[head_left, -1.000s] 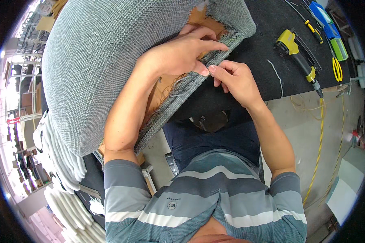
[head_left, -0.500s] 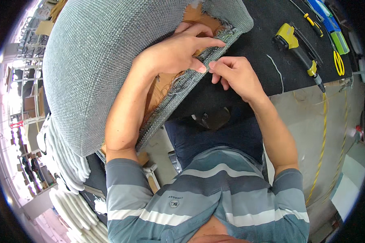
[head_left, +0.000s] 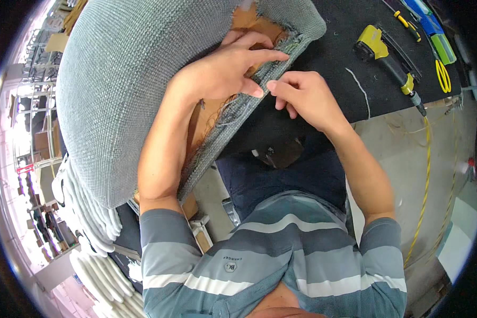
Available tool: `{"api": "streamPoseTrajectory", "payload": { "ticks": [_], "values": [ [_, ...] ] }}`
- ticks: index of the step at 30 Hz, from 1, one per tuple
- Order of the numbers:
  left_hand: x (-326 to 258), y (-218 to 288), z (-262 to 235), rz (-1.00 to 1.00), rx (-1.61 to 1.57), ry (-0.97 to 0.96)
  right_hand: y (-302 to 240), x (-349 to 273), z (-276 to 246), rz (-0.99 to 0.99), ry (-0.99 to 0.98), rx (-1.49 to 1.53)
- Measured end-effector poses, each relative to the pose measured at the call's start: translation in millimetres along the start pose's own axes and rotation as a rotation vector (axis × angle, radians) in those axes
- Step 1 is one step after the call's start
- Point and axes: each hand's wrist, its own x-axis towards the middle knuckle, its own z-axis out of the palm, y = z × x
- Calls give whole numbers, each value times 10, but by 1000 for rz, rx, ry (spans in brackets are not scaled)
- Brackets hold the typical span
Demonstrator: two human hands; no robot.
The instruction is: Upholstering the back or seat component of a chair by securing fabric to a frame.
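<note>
A large cushioned furniture piece in grey-green woven fabric lies at the upper left, its underside showing brown board and frayed cloth. Across this opening reaches my left hand, thumb and index finger spread apart along the folded fabric edge, its other fingers partly hidden inside. Just right of that edge is my right hand, fingers curled, with thumb and index finger pinched together against the fabric border. Whatever lies in the pinch is too small to make out. Loose grey threads hang along the opening near my left thumb.
On the black tabletop to the right lie a yellow-and-black air stapler, a yellow-handled screwdriver, yellow-handled scissors and a loose thread. A yellow hose hangs down. White padded rolls lie at lower left.
The furniture piece and both hands sit slightly farther left in the picture. The hands keep nearly the same pose at the fabric edge.
</note>
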Motion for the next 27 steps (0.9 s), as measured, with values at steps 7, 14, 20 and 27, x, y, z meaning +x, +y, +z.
{"api": "streamPoseTrajectory", "payload": {
  "ticks": [7,14,20,27],
  "values": [
    [47,-3,112,19,-48,61,155,-43,-1765,-232,669,-1160],
    [58,-19,132,0,-38,52,-57,-78,-1918,-112,355,-1197],
    [-31,41,97,-85,-23,53,-691,-394,-1360,-20,218,-898],
    [42,57,97,-86,-42,23,-852,-673,-623,108,93,-484]
  ]
}}
